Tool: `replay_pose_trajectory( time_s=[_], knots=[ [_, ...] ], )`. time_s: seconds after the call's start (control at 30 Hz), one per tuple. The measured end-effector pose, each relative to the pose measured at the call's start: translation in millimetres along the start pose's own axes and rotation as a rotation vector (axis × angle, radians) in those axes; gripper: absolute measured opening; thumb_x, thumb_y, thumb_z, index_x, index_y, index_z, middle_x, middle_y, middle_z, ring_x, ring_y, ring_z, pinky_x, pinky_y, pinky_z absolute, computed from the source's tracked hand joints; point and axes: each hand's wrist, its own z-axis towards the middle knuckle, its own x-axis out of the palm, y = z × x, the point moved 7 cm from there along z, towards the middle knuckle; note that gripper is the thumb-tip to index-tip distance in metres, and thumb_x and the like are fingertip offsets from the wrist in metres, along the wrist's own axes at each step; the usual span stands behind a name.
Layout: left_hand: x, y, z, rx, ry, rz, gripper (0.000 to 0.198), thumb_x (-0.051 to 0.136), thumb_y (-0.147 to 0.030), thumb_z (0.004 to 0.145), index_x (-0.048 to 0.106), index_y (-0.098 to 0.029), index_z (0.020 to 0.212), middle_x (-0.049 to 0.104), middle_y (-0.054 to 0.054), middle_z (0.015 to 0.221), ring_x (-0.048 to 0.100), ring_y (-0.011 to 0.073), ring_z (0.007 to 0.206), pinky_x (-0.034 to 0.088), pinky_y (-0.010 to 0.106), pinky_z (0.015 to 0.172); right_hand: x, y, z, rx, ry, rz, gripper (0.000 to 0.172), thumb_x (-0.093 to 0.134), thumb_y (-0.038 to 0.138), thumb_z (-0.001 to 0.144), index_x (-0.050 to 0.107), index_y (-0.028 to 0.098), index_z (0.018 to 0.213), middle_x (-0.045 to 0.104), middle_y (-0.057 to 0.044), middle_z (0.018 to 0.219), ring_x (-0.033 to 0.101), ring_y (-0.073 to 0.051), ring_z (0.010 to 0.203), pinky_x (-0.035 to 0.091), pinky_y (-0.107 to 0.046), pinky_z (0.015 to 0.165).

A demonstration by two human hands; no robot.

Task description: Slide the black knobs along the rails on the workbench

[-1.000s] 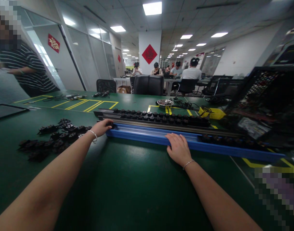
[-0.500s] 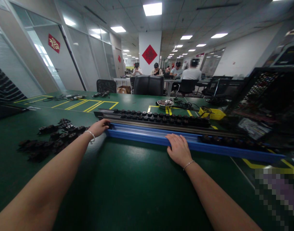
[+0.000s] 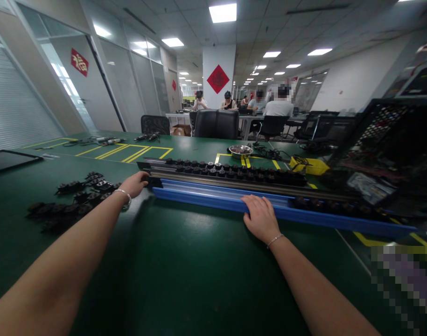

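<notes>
A long blue channel-shaped rail (image 3: 206, 198) lies across the green table, with a row of black parts (image 3: 325, 205) in its right portion. At the rail's left end, my left hand (image 3: 134, 185) has its fingers closed on a small black part (image 3: 154, 182), which sticks out past that end. My right hand (image 3: 261, 215) holds the rail's near edge around the middle, fingers over the top and thumb in front. Just behind it lie dark rails carrying rows of black parts (image 3: 216, 170). Loose black parts (image 3: 73, 205) sit in a cluster left of my left hand.
A metal bowl (image 3: 240, 150) of small pieces stands behind the rails, near cables and a yellow bin (image 3: 309, 165). A dark flat panel (image 3: 13, 161) lies at the left. A black open-sided case (image 3: 395, 144) stands at the right. Several people sit at far tables.
My left hand has moved a little left, away from the blue rail's end, and the black part now shows there. My right hand stays on the rail.
</notes>
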Motion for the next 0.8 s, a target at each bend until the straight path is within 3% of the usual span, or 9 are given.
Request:
replay_pose_trajectory(
  time_s=[0.1, 0.37, 0.53, 0.8],
  knots=[
    [-6.1, 12, -8, -0.105, 0.042, 0.108, 0.035, 0.049, -0.023, 0.081, 0.053, -0.019, 0.116, 0.065, 0.006, 0.106, 0.06, 0.0221, 0.092, 0.046, 0.032, 0.081, -1, 0, 0, 0.002, 0.003, 0.001, 0.042, 0.044, 0.018, 0.077, 0.054, 0.021, 0.117, 0.059, -0.004, 0.124, 0.047, -0.02, 0.118, 0.02, -0.041, 0.107],
    [-31.5, 46, -29, -0.197, 0.048, 0.18, 0.038, 0.044, -0.026, 0.086, 0.048, -0.014, 0.122, 0.058, 0.009, 0.123, 0.054, 0.0192, 0.104, 0.04, 0.029, 0.089, 0, 1, 0, -0.015, -0.014, -0.012, 0.042, 0.046, 0.018, 0.076, 0.054, 0.02, 0.117, 0.059, -0.005, 0.122, 0.048, -0.02, 0.116, 0.021, -0.04, 0.107],
    [-40.6, 72, -38, -0.309, 0.031, 0.255, 0.04, 0.047, -0.027, 0.083, 0.051, -0.016, 0.121, 0.059, 0.009, 0.122, 0.054, 0.0208, 0.106, 0.039, 0.03, 0.089, 0, 1, 0, -0.021, -0.026, -0.025, 0.041, 0.046, 0.017, 0.076, 0.054, 0.02, 0.116, 0.06, -0.004, 0.122, 0.048, -0.02, 0.116, 0.021, -0.041, 0.106],
    [-37.4, 101, -35, -0.419, -0.003, 0.292, 0.037, 0.056, -0.029, 0.077, 0.057, -0.018, 0.111, 0.066, 0.007, 0.109, 0.059, 0.0232, 0.095, 0.045, 0.034, 0.082, 0, 1, 0, -0.019, -0.021, -0.024, 0.041, 0.045, 0.018, 0.077, 0.054, 0.021, 0.116, 0.06, -0.004, 0.122, 0.048, -0.02, 0.116, 0.021, -0.041, 0.106]
  ],
)
